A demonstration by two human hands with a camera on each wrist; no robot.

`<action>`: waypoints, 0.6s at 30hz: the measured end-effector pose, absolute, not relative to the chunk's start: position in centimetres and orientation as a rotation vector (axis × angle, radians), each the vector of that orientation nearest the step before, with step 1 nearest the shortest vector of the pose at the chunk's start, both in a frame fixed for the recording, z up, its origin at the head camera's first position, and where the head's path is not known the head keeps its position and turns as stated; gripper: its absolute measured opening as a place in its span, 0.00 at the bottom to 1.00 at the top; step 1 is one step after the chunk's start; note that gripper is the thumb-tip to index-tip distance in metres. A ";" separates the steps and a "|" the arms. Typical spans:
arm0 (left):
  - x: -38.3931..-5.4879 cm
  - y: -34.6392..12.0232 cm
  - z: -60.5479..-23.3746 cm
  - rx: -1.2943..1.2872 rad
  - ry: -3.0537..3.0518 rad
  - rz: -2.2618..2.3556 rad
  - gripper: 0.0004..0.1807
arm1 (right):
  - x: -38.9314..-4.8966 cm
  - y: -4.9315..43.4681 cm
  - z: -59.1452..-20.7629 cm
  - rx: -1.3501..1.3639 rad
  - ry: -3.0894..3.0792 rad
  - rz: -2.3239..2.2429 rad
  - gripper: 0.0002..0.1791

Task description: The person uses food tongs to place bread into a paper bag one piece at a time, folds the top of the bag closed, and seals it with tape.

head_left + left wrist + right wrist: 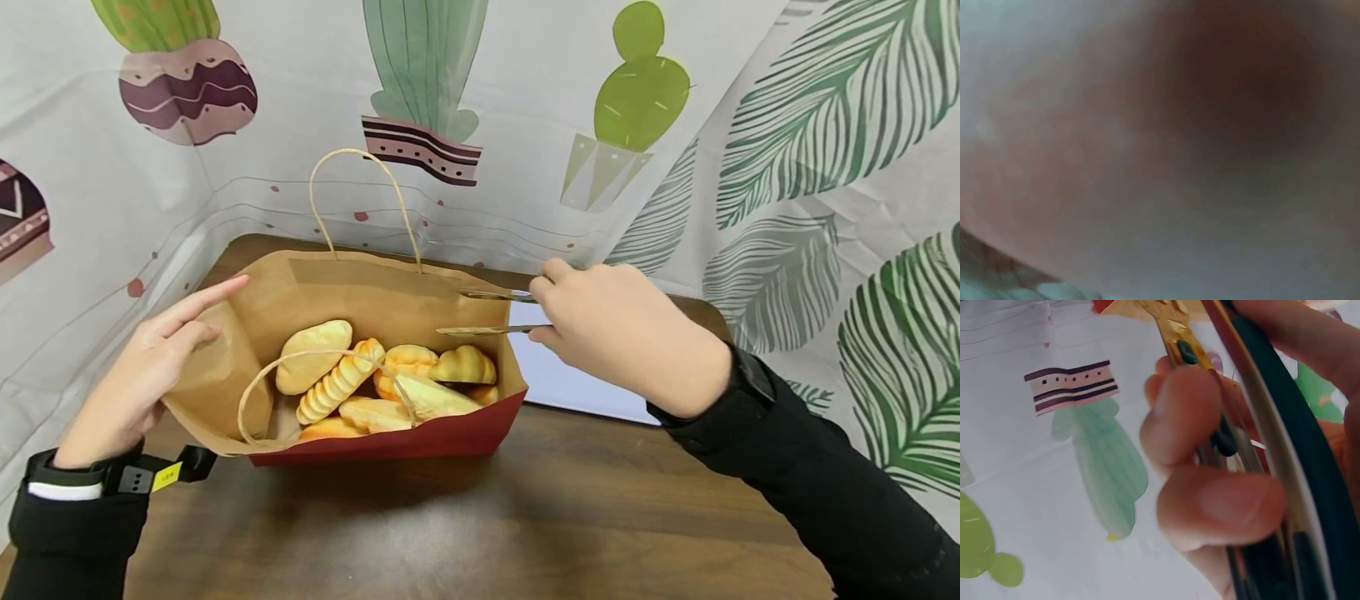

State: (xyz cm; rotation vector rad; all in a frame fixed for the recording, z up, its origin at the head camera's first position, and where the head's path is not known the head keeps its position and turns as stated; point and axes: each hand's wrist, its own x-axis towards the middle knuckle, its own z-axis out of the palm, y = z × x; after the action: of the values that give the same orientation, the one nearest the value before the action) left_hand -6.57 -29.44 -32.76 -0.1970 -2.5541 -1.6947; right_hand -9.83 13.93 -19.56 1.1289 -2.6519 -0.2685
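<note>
A brown paper bag with a red outside stands open on the table, with several bread rolls and pastries in it. Among them are a pale oval bun, a ridged twisted roll and a croissant-like roll. At the bag's left rim, my left hand grips the paper, thumb on the inner side and index finger stretched along the edge. Metal tongs with dark green handle grips are in my right hand. Their arms stand apart over the bag's right end, nothing between the tips.
Beside the bag on the right lies a flat white board or tray, partly under my right hand. Two twisted paper handles rise from the bag. Printed cloth hangs behind the wooden table. The left wrist view is blurred.
</note>
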 end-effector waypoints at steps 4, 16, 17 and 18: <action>-6.6 -29.4 -32.7 -0.192 -2.552 -1.698 0.29 | -9.9 16.3 -19.4 1.089 -2.701 -0.120 0.18; -6.6 -29.3 -32.8 -0.186 -2.561 -1.693 0.29 | -9.9 24.4 -22.2 0.806 -2.770 0.345 0.23; -6.6 -29.3 -32.8 -0.186 -2.561 -1.696 0.29 | -9.9 25.0 -22.7 0.775 -2.776 0.381 0.23; -6.7 -29.3 -32.8 -0.187 -2.560 -1.698 0.29 | -9.9 25.5 -23.2 0.743 -2.782 0.409 0.22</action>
State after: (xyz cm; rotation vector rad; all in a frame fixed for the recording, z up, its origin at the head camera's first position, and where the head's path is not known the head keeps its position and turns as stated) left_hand -6.65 -29.29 -32.79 -0.1872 -2.5603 -1.6983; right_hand -9.86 25.50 -23.17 0.7428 -2.7816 0.4090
